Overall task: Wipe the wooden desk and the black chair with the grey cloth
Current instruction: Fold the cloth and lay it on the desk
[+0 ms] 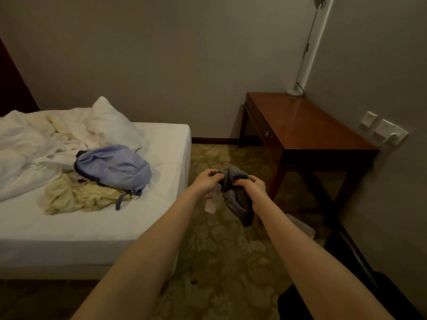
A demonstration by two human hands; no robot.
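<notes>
Both arms extended forward over carpet; left hand point(207, 181) and right hand point(252, 188) each clenched on the bunched grey cloth point(235, 195); wooden desk point(307, 125) apart, ahead right.

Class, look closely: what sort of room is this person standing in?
Probably a hotel bedroom: an unmade bed with a backpack on it, a wooden desk in the corner, patterned carpet.
</notes>
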